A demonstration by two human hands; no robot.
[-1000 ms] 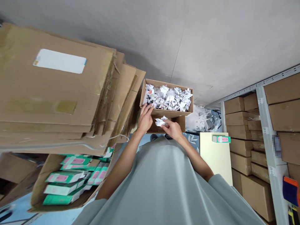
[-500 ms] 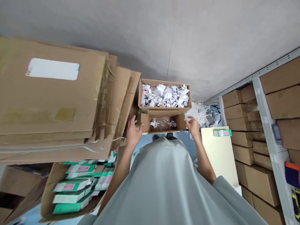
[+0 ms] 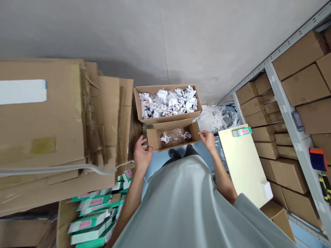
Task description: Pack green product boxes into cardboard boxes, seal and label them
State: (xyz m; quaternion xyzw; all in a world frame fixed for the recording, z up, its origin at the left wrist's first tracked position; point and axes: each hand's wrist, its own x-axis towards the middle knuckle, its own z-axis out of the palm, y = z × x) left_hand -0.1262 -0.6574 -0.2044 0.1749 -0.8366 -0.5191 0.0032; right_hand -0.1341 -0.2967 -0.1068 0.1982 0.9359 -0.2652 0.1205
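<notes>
A small open cardboard box lies in front of me, with crumpled paper at both ends and clear plastic wrap between them. My left hand is by the box's left end, thumb and fingers apart; whether a fingertip touches the cardboard I cannot tell. At the opposite end, the fingers of my right hand are pinched at the top right corner of the box. Just behind stands a larger cardboard box, filled with crumpled white paper.
Flattened cartons lean at left above a carton of green-and-pink boxes. White plastic lies beyond my right hand. A cream board carries one green box. Shelving with brown boxes lines the right, and a wall rises behind.
My view has turned, so both boxes appear shifted left and slightly slanted. My right hand has come onto the small box's right corner. The left hand stays beside its left end.
</notes>
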